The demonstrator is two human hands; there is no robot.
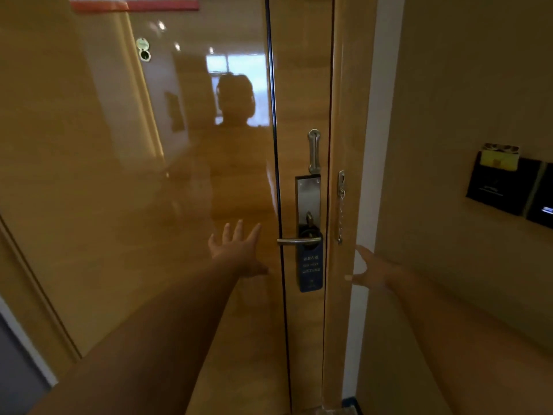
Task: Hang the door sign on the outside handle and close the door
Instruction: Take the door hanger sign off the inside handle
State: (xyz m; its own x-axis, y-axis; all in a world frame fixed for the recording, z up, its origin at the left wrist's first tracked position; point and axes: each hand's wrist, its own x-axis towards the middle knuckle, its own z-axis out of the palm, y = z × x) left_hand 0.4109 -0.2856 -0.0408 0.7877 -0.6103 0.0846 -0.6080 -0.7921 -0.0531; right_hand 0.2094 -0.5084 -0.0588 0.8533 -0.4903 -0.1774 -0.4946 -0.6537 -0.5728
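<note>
The left hand (236, 250) lies left of the handle (294, 241), grip fully open, fingers spread, palm toward the glossy wooden door (119, 175); contact cannot be confirmed. The door sign (310, 266), a dark blue card with pale lettering, hangs from the handle. The right hand (371, 269) is right of the handle, grip open and empty, near the door frame (344, 115).
</note>
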